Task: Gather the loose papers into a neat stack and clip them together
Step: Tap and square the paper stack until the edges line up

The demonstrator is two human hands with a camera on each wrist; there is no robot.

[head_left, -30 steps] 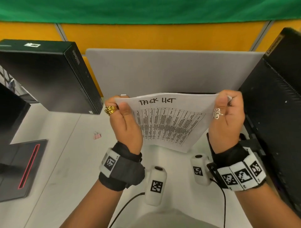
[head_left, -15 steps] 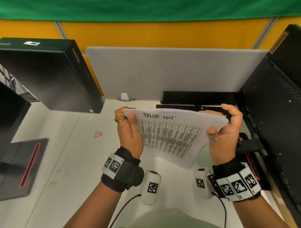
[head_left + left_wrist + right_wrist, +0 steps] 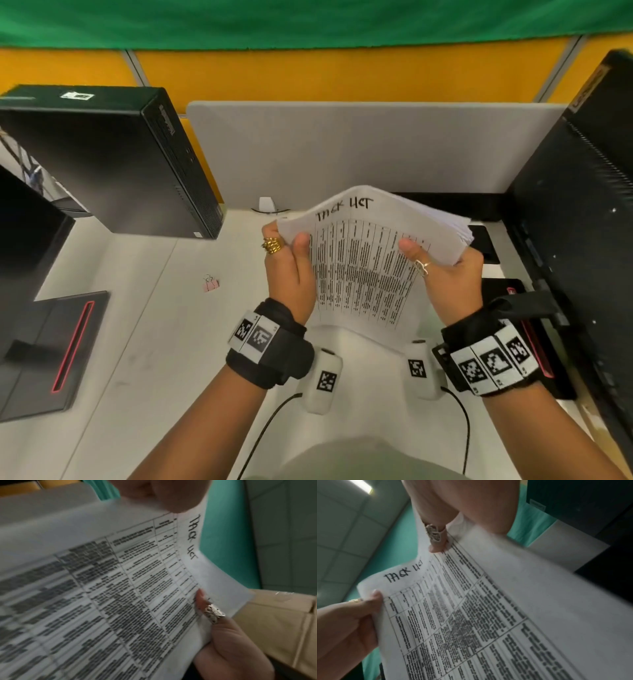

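Observation:
A stack of white papers, its top sheet a printed table with a handwritten heading, is held above the desk and bowed upward in the middle. My left hand grips its left edge, thumb on the top sheet. My right hand grips the right edge, its ringed thumb pressing the top sheet. Both wrist views show the papers close up, with the right thumb and the left thumb on them. A small pink binder clip lies on the desk to the left of my left hand.
A black computer case lies at the back left and a black monitor base at the near left. Another black monitor stands at the right. A grey partition closes the back of the white desk.
Both hands have lowered the stack and come closer together, so the papers now bow upward. The right thumb has moved onto the top sheet.

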